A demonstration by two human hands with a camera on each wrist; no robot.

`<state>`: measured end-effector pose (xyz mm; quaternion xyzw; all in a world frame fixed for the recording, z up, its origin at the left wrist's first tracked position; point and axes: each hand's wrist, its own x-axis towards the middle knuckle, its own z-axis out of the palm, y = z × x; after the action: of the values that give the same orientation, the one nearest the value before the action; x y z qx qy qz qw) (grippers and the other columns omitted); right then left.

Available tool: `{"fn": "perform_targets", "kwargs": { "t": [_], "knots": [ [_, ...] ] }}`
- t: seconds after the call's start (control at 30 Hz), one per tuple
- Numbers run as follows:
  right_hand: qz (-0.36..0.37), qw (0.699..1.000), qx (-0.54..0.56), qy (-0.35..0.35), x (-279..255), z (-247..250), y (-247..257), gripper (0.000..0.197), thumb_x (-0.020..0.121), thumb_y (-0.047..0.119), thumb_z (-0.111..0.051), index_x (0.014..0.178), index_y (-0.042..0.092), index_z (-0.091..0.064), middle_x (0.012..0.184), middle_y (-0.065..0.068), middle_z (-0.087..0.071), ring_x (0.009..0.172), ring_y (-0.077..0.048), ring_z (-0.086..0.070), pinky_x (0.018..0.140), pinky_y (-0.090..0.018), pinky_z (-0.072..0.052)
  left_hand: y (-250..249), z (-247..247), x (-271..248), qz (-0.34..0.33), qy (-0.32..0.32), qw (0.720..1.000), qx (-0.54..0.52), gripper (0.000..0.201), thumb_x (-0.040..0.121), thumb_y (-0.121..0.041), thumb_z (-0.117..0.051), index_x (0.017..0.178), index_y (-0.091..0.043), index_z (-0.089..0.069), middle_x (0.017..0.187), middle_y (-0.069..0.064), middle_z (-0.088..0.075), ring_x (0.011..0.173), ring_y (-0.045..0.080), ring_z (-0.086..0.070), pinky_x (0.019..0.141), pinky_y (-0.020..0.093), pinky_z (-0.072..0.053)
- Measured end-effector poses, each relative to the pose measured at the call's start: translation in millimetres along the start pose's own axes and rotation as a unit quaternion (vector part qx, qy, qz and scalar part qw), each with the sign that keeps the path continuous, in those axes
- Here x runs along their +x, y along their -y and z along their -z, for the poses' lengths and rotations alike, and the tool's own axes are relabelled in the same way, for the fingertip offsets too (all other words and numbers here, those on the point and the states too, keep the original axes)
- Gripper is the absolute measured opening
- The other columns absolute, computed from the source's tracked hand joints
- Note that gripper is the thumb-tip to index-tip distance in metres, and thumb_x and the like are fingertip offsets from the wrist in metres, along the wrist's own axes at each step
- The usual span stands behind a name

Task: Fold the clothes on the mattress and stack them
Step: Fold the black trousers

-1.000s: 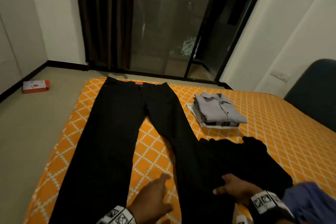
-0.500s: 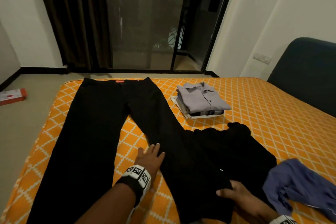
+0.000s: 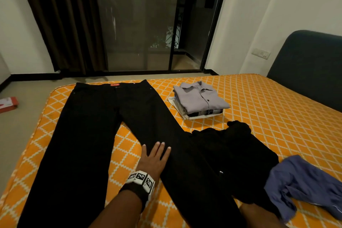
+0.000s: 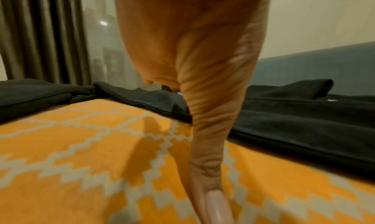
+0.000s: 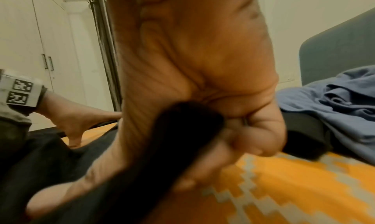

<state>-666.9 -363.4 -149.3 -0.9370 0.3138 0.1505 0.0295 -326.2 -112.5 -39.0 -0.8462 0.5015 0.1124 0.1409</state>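
Note:
Black trousers (image 3: 88, 135) lie spread flat on the orange mattress (image 3: 277, 116), waist at the far end. My left hand (image 3: 155, 155) lies flat with straight fingers, palm on the mattress between the legs and fingertips on the inner edge of the right leg (image 4: 304, 123). My right hand (image 3: 259, 215) shows only partly at the bottom edge of the head view. In the right wrist view its fingers (image 5: 253, 141) curl round black cloth (image 5: 172, 139) at the near end of that leg. A folded stack (image 3: 199, 100) topped by a grey shirt sits beyond.
A crumpled black garment (image 3: 236, 146) lies against the right trouser leg, with a blue garment (image 3: 305, 185) to its right. A dark headboard (image 3: 305, 65) stands at the far right. The floor with a red box (image 3: 7, 103) lies left of the mattress; glass doors are ahead.
My left hand slid forward and now lies flat on the right leg's inner edge. My right hand dropped toward the bottom edge of the head view. The head view tilted up.

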Motion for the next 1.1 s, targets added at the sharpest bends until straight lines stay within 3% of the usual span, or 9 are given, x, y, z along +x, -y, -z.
{"fn": "perform_targets", "kwargs": {
  "t": [0.07, 0.1, 0.17, 0.33, 0.43, 0.57, 0.77, 0.97, 1.1],
  "knots": [
    [-0.026, 0.998, -0.062, -0.004, -15.2, 40.2, 23.5, 0.044, 0.063, 0.021, -0.094, 0.098, -0.002, -0.080, 0.080, -0.033, -0.071, 0.077, -0.041, -0.075, 0.072, -0.054, -0.058, 8.7, -5.2, 10.9, 0.005, 0.060, 0.997, -0.053, 0.128, 0.080, -0.016, -0.083, 0.163, -0.022, 0.015, 0.172, 0.008, 0.016, 0.159, 0.030, 0.012, 0.121, 0.070, -0.001],
    [-0.014, 0.994, -0.058, 0.089, -29.6, 87.6, 54.5, 0.060, 0.056, 0.038, -0.095, 0.105, 0.008, -0.078, 0.082, -0.021, -0.073, 0.073, -0.032, -0.075, 0.064, -0.042, -0.057, 13.9, -10.2, 15.8, 0.006, 0.083, 0.994, -0.075, 0.136, 0.074, -0.017, -0.088, 0.163, -0.026, 0.015, 0.172, 0.005, 0.017, 0.159, 0.029, 0.012, 0.120, 0.071, -0.003],
    [0.037, 0.998, -0.049, -0.005, -36.3, 138.4, 97.0, 0.097, 0.065, 0.076, -0.071, 0.145, 0.028, -0.043, 0.130, -0.002, -0.060, 0.111, -0.019, -0.064, 0.080, -0.032, -0.050, 20.8, -18.8, 19.3, 0.003, 0.099, 0.991, -0.091, 0.155, 0.060, -0.025, -0.099, 0.161, -0.035, 0.018, 0.170, 0.002, 0.023, 0.158, 0.030, 0.015, 0.119, 0.073, -0.007],
    [0.226, 0.973, 0.054, 0.018, -2.4, 134.9, 147.6, 0.126, 0.070, 0.094, -0.059, 0.163, 0.043, 0.008, 0.172, 0.010, 0.019, 0.160, -0.014, 0.011, 0.130, -0.039, -0.003, 14.3, -25.6, 12.4, -0.015, 0.094, 0.994, -0.056, 0.159, 0.056, -0.034, -0.100, 0.150, -0.058, 0.025, 0.167, 0.011, 0.029, 0.154, 0.044, 0.020, 0.117, 0.076, 0.000],
    [0.264, 0.957, -0.061, 0.103, 10.0, 105.4, 141.0, 0.138, 0.071, 0.092, -0.060, 0.158, 0.035, 0.030, 0.163, -0.004, 0.043, 0.150, -0.023, 0.039, 0.126, -0.055, 0.015, 10.6, -24.2, 8.2, -0.023, 0.100, 0.994, -0.035, 0.151, 0.063, -0.034, -0.097, 0.149, -0.059, 0.025, 0.167, 0.012, 0.028, 0.153, 0.047, 0.019, 0.117, 0.076, 0.001],
    [0.295, 0.943, -0.099, 0.118, -3.6, 101.7, 115.8, 0.136, 0.076, 0.079, -0.067, 0.155, 0.035, 0.036, 0.162, -0.011, 0.042, 0.149, -0.028, 0.041, 0.124, -0.053, 0.019, 13.5, -23.2, 8.7, -0.027, 0.108, 0.993, -0.043, 0.152, 0.062, -0.032, -0.098, 0.150, -0.059, 0.023, 0.168, 0.011, 0.028, 0.153, 0.047, 0.019, 0.117, 0.076, -0.002],
    [0.274, 0.947, -0.001, 0.168, -27.7, 119.6, 103.3, 0.106, 0.086, 0.073, -0.064, 0.154, 0.062, 0.017, 0.167, 0.002, 0.036, 0.152, -0.019, 0.035, 0.122, -0.054, 0.019, 1.8, -15.3, 0.0, -0.014, 0.103, 0.994, -0.036, 0.136, 0.077, -0.021, -0.089, 0.156, -0.053, 0.018, 0.169, 0.015, 0.023, 0.153, 0.050, 0.015, 0.118, 0.074, 0.000],
    [0.208, 0.975, -0.079, 0.019, -22.1, 77.9, 137.6, 0.106, 0.088, 0.059, -0.062, 0.157, 0.054, 0.018, 0.169, -0.022, 0.017, 0.151, -0.026, 0.035, 0.117, -0.075, -0.013, -3.2, -15.1, -4.0, -0.020, 0.088, 0.995, -0.043, 0.120, 0.090, -0.011, -0.074, 0.155, -0.054, 0.018, 0.165, 0.012, 0.035, 0.151, 0.053, 0.019, 0.116, 0.077, -0.004],
    [0.204, 0.967, -0.065, 0.134, -17.2, 78.2, 137.7, 0.127, 0.087, 0.049, -0.070, 0.147, 0.047, 0.041, 0.160, -0.012, 0.045, 0.144, -0.029, 0.048, 0.119, -0.068, 0.013, 9.4, -29.3, -3.3, -0.018, 0.084, 0.995, -0.060, 0.143, 0.072, -0.026, -0.092, 0.152, -0.056, 0.023, 0.164, 0.006, 0.037, 0.153, 0.045, 0.022, 0.114, 0.079, -0.008]
  ]
}}
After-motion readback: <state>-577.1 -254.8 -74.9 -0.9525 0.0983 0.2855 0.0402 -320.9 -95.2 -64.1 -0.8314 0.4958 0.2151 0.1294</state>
